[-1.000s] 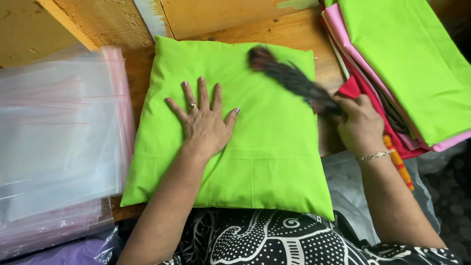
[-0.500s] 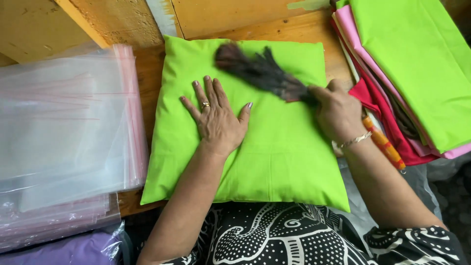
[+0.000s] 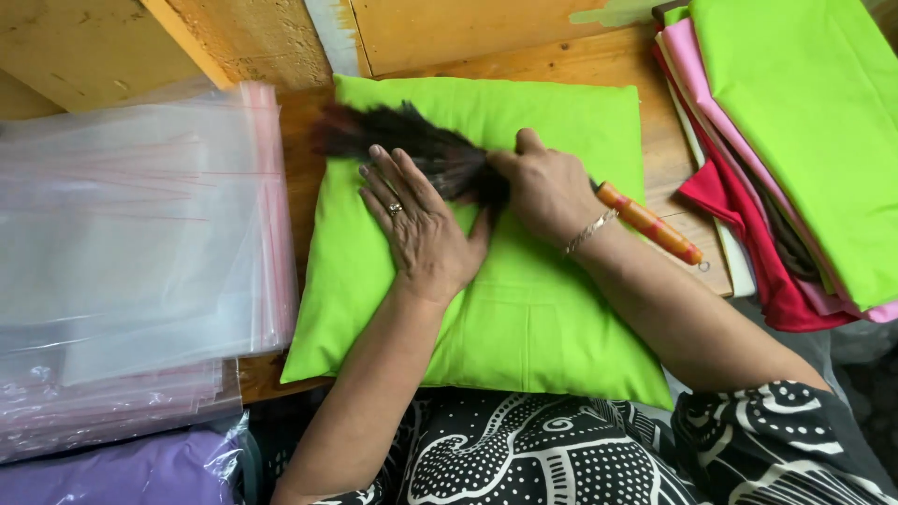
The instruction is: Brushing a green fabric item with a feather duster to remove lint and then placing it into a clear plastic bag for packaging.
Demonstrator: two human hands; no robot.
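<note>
- Sweeping leftward since half a second ago, the feather duster [image 3: 412,150] now has its dark plumes at the upper left corner of the lime-green cushion [image 3: 552,337], where earlier they lay near the top middle.
- At far left, a stack of clear plastic bags [image 3: 131,243] lies flat beside the cushion, within easy reach.
- Left hand [image 3: 421,224] rests open, palm down and fingers spread, on the cushion's middle, apparently pinning it so it does not slide.
- Right hand [image 3: 547,192] is clenched around the duster near the plumes, its orange handle [image 3: 650,223] jutting right.
- Folded fabrics [image 3: 795,140] in green, pink and red are piled at far right on the wooden table [image 3: 673,122].
</note>
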